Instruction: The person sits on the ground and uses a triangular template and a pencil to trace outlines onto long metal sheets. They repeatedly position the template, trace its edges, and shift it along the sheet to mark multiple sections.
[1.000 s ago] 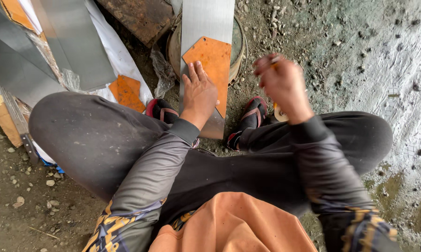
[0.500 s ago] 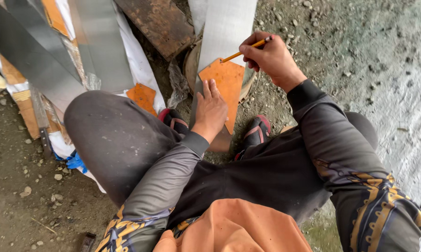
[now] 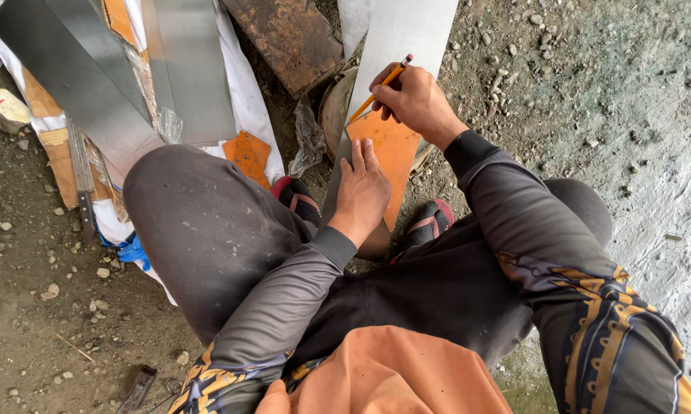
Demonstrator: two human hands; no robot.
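Observation:
I squat over a long grey metal strip (image 3: 407, 31) that runs away from me between my feet. An orange template piece (image 3: 395, 153) lies on it. My left hand (image 3: 364, 188) presses flat on the template's near left part, fingers together and pointing away. My right hand (image 3: 414, 100) grips a yellow pencil (image 3: 380, 86), whose tip touches the strip at the template's upper left corner. Under the strip sits a round wooden block (image 3: 334, 107), mostly hidden.
Several grey metal sheets (image 3: 92, 77) lie on white sheeting at the left, with another orange piece (image 3: 249, 153) beside my left knee. A rusty slab (image 3: 292, 34) lies beyond them. A knife-like tool (image 3: 81, 184) rests at far left. Gravel ground surrounds me; pale concrete (image 3: 667, 115) is at right.
My right hand came in from the right with the pencil and set its tip at the template's upper left corner. The left hand stayed pressed on the template.

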